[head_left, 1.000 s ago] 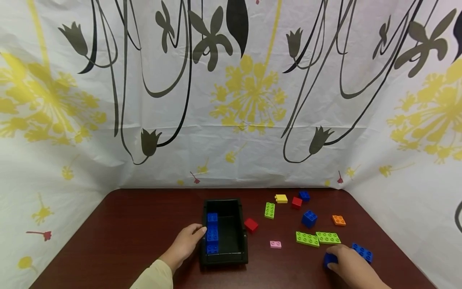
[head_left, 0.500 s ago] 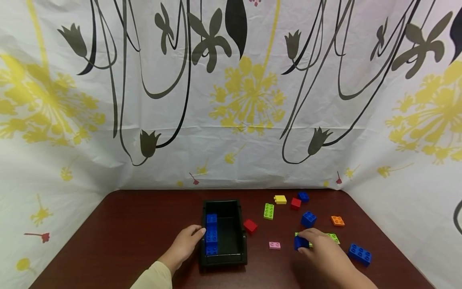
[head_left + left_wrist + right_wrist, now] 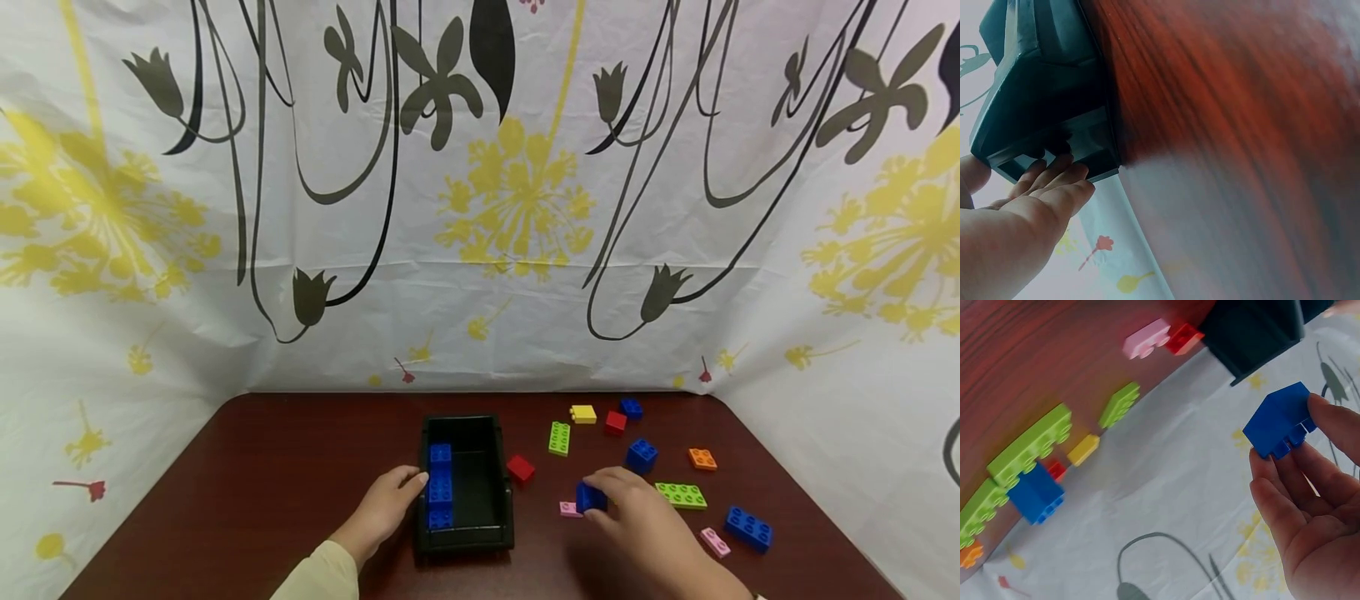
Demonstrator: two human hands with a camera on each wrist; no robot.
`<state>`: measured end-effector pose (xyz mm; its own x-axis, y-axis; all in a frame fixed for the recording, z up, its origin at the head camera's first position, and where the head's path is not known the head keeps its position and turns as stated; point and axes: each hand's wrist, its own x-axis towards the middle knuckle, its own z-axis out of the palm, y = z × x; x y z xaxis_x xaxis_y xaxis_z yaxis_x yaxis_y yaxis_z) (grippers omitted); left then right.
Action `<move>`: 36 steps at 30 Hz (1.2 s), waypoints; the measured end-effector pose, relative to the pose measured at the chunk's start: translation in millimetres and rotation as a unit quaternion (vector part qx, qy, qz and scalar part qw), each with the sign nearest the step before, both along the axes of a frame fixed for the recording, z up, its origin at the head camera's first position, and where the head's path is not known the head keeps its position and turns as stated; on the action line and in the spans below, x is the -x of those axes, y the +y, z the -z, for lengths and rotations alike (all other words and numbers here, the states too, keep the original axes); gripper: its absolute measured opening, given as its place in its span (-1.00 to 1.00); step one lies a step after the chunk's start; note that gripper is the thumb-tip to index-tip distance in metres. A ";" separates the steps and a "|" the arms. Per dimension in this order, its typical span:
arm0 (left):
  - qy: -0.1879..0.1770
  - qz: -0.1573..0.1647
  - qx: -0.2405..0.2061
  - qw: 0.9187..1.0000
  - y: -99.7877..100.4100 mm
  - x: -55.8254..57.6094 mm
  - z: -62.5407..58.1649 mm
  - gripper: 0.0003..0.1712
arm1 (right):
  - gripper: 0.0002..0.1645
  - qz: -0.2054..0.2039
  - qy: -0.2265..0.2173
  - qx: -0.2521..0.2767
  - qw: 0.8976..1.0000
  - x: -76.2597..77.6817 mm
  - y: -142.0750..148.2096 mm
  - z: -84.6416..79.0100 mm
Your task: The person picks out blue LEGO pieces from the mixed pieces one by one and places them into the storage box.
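Observation:
My left hand (image 3: pixel 386 504) grips the left wall of a black plastic bin (image 3: pixel 467 538). The thumb lies at the rim, and the fingers (image 3: pixel 1063 181) reach along the outer side. Blue building bricks (image 3: pixel 441 483) stand in a row against the bin's inner left side. Right of the bin, my right hand (image 3: pixel 637 517) pinches a blue building brick (image 3: pixel 1280 419) between thumb and fingertips. This brick is held up in the air, its studs towards the palm. In the head view it overlaps a pink brick (image 3: pixel 569 509) on the table.
Loose bricks lie to the right on the dark wooden table (image 3: pixel 300 450): red (image 3: pixel 521 468), lime (image 3: pixel 681 495), orange (image 3: pixel 702 458), yellow (image 3: pixel 582 414) and blue (image 3: pixel 748 528). Another pink brick (image 3: pixel 715 542) lies beside the right forearm. A patterned cloth (image 3: pixel 480 333) hangs behind and at both sides.
My right hand has lifted the blue brick from the table's right side and carried it left towards the bin. A pink brick formerly hidden now shows. The left hand stays put.

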<state>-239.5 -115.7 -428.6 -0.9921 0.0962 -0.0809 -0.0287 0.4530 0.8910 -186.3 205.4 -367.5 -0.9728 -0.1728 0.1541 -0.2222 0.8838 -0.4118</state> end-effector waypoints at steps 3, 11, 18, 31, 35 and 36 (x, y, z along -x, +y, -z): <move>-0.005 0.001 0.000 1.000 0.0 -0.2 -1.3 -0.38 | -0.66 -0.030 0.025 -0.010 0.999 0.1 -6.9 0.2; -0.011 0.005 -0.003 1.000 -0.6 0.4 -2.4 -0.36 | -0.65 -0.119 0.046 0.002 0.992 1.2 -29.3 -1.2; -0.004 0.000 0.001 1.000 -0.8 1.1 -1.9 -0.38 | -0.62 -0.149 0.054 0.013 0.987 0.5 -52.3 -2.8; 0.003 -0.003 -0.001 1.000 -0.5 -0.2 0.1 -0.42 | -0.61 -0.188 0.069 -0.010 0.980 8.1 -80.3 8.5; 0.004 -0.003 0.002 1.000 0.3 -0.6 0.0 -0.41 | -0.61 -0.188 0.070 -0.030 0.979 11.8 -90.1 10.1; 0.004 -0.003 0.002 1.000 0.5 -0.8 -0.6 -0.41 | -0.61 -0.189 0.072 -0.036 0.979 12.8 -92.8 10.2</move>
